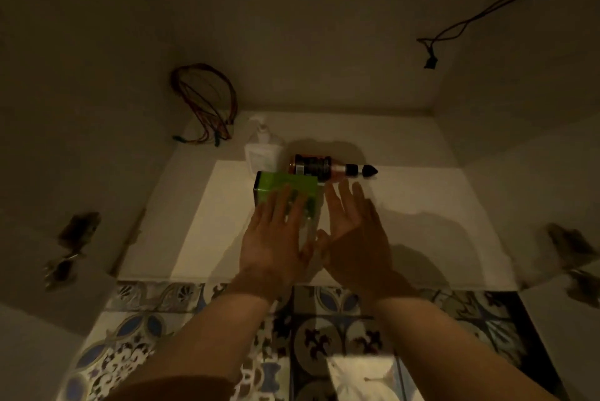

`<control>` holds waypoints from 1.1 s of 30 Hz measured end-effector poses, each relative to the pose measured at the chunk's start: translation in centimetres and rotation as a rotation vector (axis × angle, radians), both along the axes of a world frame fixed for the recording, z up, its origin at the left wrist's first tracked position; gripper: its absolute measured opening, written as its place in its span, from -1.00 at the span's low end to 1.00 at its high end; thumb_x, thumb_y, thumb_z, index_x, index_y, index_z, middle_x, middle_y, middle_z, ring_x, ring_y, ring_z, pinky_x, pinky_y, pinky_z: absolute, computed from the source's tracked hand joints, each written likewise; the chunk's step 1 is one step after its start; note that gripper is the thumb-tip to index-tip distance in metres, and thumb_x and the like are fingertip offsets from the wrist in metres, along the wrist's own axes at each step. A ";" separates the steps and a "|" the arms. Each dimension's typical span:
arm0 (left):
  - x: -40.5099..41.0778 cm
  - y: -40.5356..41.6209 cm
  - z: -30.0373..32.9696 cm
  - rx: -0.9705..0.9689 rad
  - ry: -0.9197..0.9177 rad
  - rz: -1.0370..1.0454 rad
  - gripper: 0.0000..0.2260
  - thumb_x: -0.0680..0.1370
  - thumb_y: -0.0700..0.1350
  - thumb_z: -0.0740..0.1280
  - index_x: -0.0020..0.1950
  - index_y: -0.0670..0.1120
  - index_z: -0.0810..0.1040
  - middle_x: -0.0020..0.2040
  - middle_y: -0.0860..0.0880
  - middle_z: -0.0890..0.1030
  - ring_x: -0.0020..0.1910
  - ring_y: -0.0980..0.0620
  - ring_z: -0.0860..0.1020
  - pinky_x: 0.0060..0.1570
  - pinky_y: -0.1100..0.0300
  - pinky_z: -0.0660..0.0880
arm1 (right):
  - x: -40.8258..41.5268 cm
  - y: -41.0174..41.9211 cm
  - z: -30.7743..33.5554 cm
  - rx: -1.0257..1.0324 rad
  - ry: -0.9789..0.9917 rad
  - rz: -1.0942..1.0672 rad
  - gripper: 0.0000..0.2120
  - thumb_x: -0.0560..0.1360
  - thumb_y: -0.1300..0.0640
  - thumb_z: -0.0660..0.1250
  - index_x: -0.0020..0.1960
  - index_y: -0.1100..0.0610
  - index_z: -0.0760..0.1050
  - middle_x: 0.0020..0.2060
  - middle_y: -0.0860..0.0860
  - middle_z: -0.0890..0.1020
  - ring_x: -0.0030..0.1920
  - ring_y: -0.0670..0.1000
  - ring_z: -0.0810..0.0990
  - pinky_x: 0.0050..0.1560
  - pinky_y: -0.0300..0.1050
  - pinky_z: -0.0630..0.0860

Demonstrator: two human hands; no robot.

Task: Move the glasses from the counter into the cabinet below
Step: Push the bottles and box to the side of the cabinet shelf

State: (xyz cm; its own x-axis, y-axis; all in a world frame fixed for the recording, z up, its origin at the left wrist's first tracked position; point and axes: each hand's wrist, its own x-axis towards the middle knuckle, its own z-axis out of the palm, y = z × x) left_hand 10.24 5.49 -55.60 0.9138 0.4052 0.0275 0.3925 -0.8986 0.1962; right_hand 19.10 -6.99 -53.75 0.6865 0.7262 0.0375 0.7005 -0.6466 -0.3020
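Inside dim white cabinet [422,206] w/ patterned floor tiles [324,335] below: hands spread flat.

Green box [285,188]; white pump bottle [263,150]; blue-patterned floor tiles [324,329]; white cabinet floor [422,212].

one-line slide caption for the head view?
Both hands reach into the open cabinet around a barely visible glass, near a green box.

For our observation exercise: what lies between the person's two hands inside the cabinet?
Head view: what seems a clear glass, dim and blurred, stands between the left hand and right hand, before the green box.
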 end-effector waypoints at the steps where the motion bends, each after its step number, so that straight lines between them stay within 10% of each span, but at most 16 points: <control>1: 0.6 0.6 -1.0 0.011 0.006 -0.032 -0.24 0.57 0.25 0.17 0.64 0.06 -0.14 0.65 -0.05 -0.10 0.62 -0.09 -0.09 0.57 -0.02 -0.03 | 0.5 0.7 -1.0 0.010 -0.021 -0.004 -0.27 0.63 -0.05 0.18 0.64 0.10 -0.14 0.64 0.14 -0.14 0.62 0.15 -0.20 0.60 0.12 -0.09; 8: 2.2 3.1 -3.7 0.027 -0.043 -0.110 -0.44 0.47 0.04 0.41 0.43 0.04 0.32 0.42 -0.04 0.34 0.18 -0.14 0.54 0.00 0.04 0.55 | 2.9 4.3 -3.0 0.085 -0.038 -0.026 -0.24 0.52 0.11 0.24 0.63 0.12 -0.01 0.63 0.16 0.02 0.62 0.20 -0.06 0.55 0.18 0.12; 22: -4.8 14.8 0.4 -0.095 -0.133 0.139 -0.57 0.40 0.07 0.47 0.23 0.16 0.44 0.08 0.04 0.47 -0.05 -0.06 0.58 -0.03 0.03 0.57 | 3.9 7.8 -3.0 0.096 -0.068 0.029 -0.22 0.48 0.10 0.44 0.58 0.15 0.14 0.51 0.15 0.32 0.50 0.18 0.30 0.49 0.07 0.24; 33: -10.1 21.5 -1.7 0.039 0.135 0.323 -0.58 0.37 0.07 0.44 0.16 0.08 0.39 -0.03 0.05 0.41 -0.15 0.00 0.49 -0.18 0.16 0.43 | 3.3 8.8 -3.1 0.070 -0.038 0.033 -0.33 0.47 0.18 0.43 0.52 0.15 0.26 0.32 0.12 0.50 0.27 0.14 0.50 0.23 0.02 0.46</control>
State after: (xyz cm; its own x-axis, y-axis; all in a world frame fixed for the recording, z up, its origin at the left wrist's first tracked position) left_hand 0.10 26.97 -57.26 0.7349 0.6752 -0.0631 0.6780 -0.7294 0.0913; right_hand 22.35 1.81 -56.84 0.6595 0.7428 0.1151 0.7328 -0.6014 -0.3183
